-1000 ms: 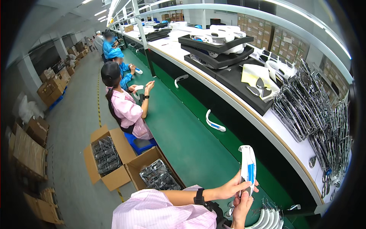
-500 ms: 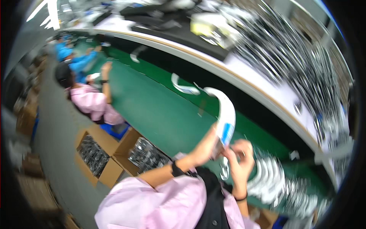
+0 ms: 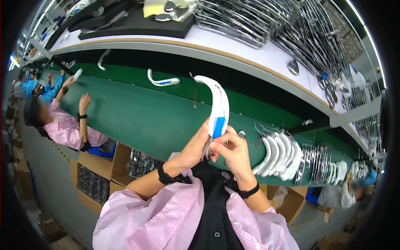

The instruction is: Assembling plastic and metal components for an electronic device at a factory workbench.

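A white, curved plastic part (image 3: 220, 102), shaped like a hooked handle, stands tilted up in front of my chest. A blue strip (image 3: 219, 127) lies on its lower end, and a thin wire shows at its upper tip. My left hand (image 3: 195, 146) is closed round the lower end, its fingertips partly hidden behind the part. With thumb and fingers pinched, my right hand (image 3: 233, 151) grips the same end just below the blue strip. Between the hands, something greyish and see-through hangs down; I cannot make out what it is.
On the green bench (image 3: 125, 121) to the right lies a row of white curved parts (image 3: 277, 154). Another curved part (image 3: 163, 82) rests ahead. A shelf edge (image 3: 175, 49) bearing chrome frames (image 3: 233, 23) crosses above. Left are open cartons (image 3: 93, 173) and a person in pink (image 3: 62, 125).
The view has turned rightward and sharpened. My right hand's raised fingers have come in against the part's lower end; both hands still hold the white curved part.
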The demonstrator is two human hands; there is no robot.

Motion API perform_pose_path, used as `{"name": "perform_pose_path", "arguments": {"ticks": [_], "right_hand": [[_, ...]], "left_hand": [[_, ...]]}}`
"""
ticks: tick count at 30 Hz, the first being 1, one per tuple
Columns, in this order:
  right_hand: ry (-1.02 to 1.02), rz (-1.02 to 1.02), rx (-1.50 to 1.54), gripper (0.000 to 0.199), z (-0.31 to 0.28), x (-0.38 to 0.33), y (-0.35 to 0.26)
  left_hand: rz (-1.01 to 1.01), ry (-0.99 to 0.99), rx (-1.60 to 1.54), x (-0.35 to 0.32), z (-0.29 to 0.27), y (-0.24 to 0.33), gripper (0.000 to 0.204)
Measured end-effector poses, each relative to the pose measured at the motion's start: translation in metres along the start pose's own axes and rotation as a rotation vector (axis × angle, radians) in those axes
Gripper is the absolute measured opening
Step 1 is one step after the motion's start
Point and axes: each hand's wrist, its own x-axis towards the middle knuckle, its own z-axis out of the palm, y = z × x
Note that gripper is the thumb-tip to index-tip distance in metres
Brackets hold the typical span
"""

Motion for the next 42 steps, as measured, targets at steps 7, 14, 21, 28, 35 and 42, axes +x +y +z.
{"name": "perform_pose_path", "arguments": {"ticks": [7, 14, 21, 28, 35, 42], "right_hand": [[0.287, -0.024, 0.009, 0.038, -0.038, 0.006, 0.075], [-0.101, 0.299, 0.306, 0.044, -0.036, 0.044, 0.105], [-0.136, 0.381, -0.362, 0.033, -0.099, 0.089, 0.145], [0.093, 0.201, -1.27, 0.048, -0.199, 0.17, 0.191], [0.38, -0.104, -1.503, 0.075, -0.211, 0.14, 0.192], [0.648, 0.473, -1.331, 0.037, -0.244, 0.037, 0.19]], "left_hand": [[-0.035, 0.022, -0.002, 0.024, -0.018, -0.037, 0.068], [0.06, 0.172, 0.762, 0.043, -0.091, -0.069, 0.054], [0.112, 0.192, 1.343, 0.051, -0.197, -0.08, 0.043], [-0.108, 0.519, 1.697, 0.069, -0.317, -0.044, 0.055], [-0.133, 0.348, 2.367, 0.158, -0.412, -0.032, 0.057], [-0.05, 0.038, 2.258, 0.193, -0.384, -0.05, 0.062]]}}
